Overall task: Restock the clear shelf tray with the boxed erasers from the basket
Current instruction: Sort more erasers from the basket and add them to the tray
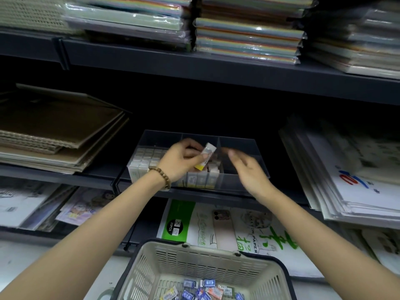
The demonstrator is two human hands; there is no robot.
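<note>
The left hand pinches one boxed eraser between thumb and fingertips, holding it tilted above the middle section of the clear tray, which sits at the front edge of the dark shelf. The right hand hovers over the tray's right section, blurred, with its fingers loosely extended and nothing visibly in them. The tray's left section is packed with upright boxes, and more stand in a row against the front wall of the middle section. The step in hand looks like seating this box in that middle section. To do it well, turn the box upright so it matches its neighbours. Then lower it into a gap beside the standing row rather than dropping it on top, and let the free hand steady the row or the tray's front wall so nothing tips. The basket sits below the shelf, close to the person, with a loose scatter of erasers on its floor. So the restocking seems well short of finished.
</note>
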